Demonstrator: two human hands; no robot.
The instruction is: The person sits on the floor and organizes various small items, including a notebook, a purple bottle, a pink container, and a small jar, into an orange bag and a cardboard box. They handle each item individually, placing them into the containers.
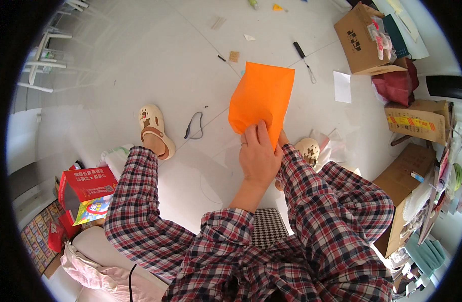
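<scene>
From my remote station, I register printing at four positions relative to the left hand (260, 157). Left, nearer the body: white characters on a red box (96, 187); coloured lettering on a yellow-green packet (92, 210). Right, farther out: black characters on a brown carton (356, 43). Right: red print on a yellow band (410, 122).

Pale tiled floor (115, 65): white sheet (342, 87), black rod (299, 50) with looped strap (308, 69), dark cord (186, 134), tan square (234, 56), small white scrap (249, 37).

brightly lit, the pale tiled floor (95, 85) runs between white furniture legs (48, 64) at far left and cardboard boxes (358, 43) along the right.
</scene>
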